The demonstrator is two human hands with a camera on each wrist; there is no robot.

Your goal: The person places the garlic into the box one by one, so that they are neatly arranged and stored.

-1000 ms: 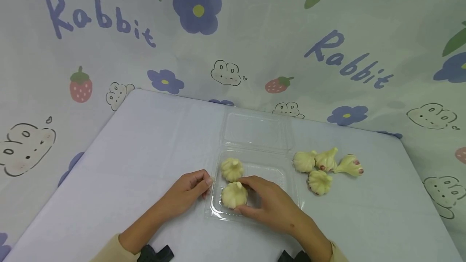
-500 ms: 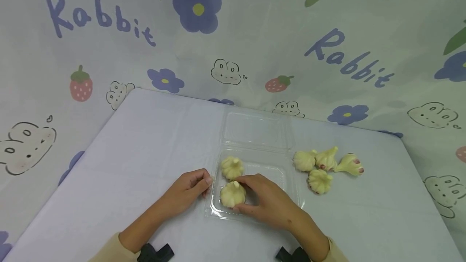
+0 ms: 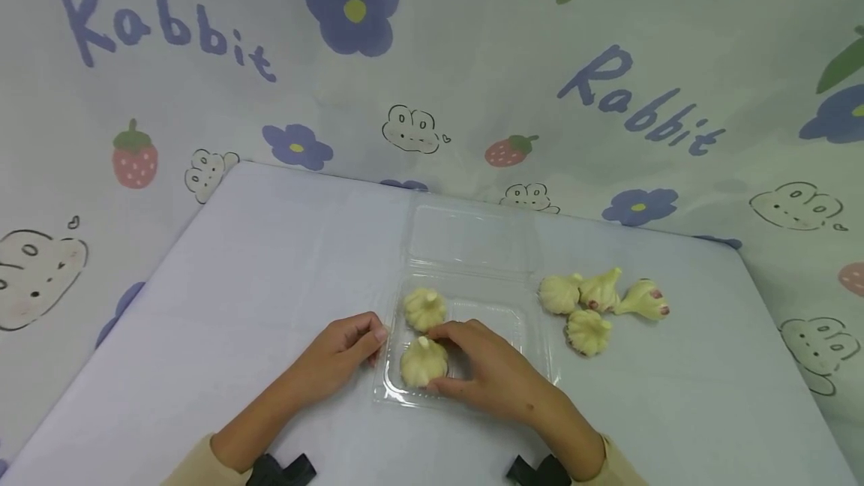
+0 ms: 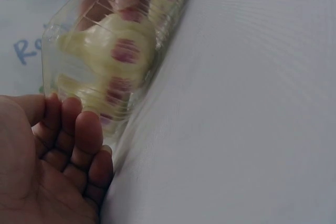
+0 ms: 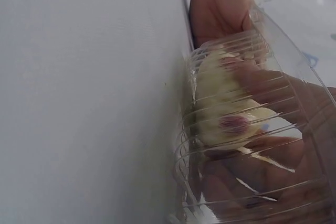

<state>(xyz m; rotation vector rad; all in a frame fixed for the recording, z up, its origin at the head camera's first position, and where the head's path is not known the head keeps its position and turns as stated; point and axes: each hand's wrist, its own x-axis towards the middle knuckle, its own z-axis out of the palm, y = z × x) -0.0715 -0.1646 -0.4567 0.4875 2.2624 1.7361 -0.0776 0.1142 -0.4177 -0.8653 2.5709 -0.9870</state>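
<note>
A clear plastic clamshell container (image 3: 496, 321) lies in the head view with its lid folded back. Inside, along its left side, two garlic bulbs stand one in front of the other. My right hand (image 3: 496, 373) holds the near garlic bulb (image 3: 422, 364) between thumb and fingers. The far garlic bulb (image 3: 424, 310) sits just behind it, close to my fingertips. At the container's left rim, my left hand (image 3: 340, 355) pinches the edge; the left wrist view shows the thumb and curled fingers (image 4: 86, 132) there. Through the ribbed wall, a bulb's purple-marked base (image 5: 233, 124) appears in the right wrist view.
Several loose garlic bulbs (image 3: 589, 333) lie grouped on the white tabletop to the right of the container. The lid (image 3: 472, 235) extends toward the table's back edge. A patterned cloth (image 3: 439, 58) hangs behind the table.
The near garlic bulb has shifted slightly left in the container, with my right hand on it. My left hand stays at the rim. The head view has shifted a little.
</note>
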